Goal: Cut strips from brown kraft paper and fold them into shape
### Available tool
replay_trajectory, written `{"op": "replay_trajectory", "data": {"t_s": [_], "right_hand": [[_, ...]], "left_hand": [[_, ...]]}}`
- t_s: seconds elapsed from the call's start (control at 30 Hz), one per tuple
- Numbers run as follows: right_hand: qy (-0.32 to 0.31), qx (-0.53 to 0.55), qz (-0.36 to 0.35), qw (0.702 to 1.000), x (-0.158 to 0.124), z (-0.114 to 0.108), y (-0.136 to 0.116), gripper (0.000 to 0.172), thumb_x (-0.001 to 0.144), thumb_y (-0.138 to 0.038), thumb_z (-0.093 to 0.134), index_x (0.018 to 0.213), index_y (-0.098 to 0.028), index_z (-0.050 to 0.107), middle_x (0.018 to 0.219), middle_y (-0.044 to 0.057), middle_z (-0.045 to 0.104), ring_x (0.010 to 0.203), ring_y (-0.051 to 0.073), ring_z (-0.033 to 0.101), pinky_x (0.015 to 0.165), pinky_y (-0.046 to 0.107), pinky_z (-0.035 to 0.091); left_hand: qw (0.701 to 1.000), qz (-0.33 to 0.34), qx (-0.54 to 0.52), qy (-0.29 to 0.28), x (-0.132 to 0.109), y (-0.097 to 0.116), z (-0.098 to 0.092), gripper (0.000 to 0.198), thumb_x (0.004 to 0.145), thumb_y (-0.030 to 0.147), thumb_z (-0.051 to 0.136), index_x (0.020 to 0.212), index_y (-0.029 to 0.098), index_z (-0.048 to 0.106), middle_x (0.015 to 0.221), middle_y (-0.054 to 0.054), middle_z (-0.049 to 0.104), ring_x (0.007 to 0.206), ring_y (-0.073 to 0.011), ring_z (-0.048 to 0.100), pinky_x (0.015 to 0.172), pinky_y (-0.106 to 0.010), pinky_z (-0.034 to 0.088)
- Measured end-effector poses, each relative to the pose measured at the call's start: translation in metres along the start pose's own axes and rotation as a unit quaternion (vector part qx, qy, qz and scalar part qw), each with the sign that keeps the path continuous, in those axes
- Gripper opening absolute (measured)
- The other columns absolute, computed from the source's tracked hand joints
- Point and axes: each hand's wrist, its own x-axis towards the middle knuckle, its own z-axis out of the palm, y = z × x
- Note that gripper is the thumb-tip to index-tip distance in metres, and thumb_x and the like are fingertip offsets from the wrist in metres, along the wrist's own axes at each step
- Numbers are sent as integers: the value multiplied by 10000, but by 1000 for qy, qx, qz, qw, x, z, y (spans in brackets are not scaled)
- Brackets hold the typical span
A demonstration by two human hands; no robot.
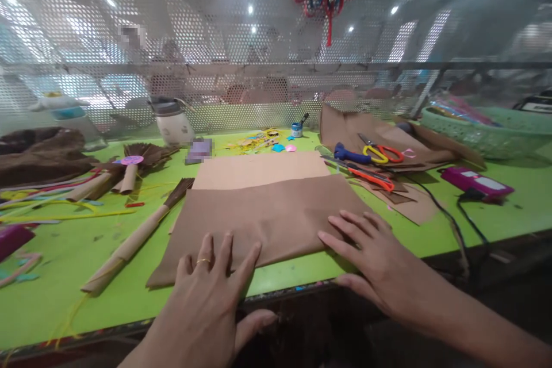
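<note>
A folded sheet of brown paper (pixel 259 213) lies flat near the front edge of the green table, its near corner on the left slightly raised. Behind it a lighter tan sheet (pixel 263 170) shows, partly covered by the brown one. My left hand (pixel 211 293), with a ring on one finger, rests its spread fingertips on the paper's near edge. On the right side of the same sheet lie the fingers of my right hand (pixel 366 253), stretched out and apart. To the left is a rolled paper tube (pixel 129 247) with a fringed dark end.
Scissors with yellow and red handles (pixel 382 154) and an orange cutter (pixel 371 178) lie at right, near brown paper scraps. A purple box with a cord (pixel 476 182) and a green basket (pixel 509 132) are further right. A white bottle (pixel 171 122) stands by the mesh screen (pixel 241 80).
</note>
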Motion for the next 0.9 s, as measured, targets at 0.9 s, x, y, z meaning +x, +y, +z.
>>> {"op": "replay_trajectory", "data": {"t_s": [0.9], "right_hand": [[-63,28,40,997,2,-5,-13,577,899,-552,404,1405,-275,386,1442,127,405,1321,381,316,1009,596,299]], "left_hand": [[991,68,-1,114,7,26,19,583,833,546,499,1384,427,352,1477,-96,361,1309,-444,320,942,-714,256]]}}
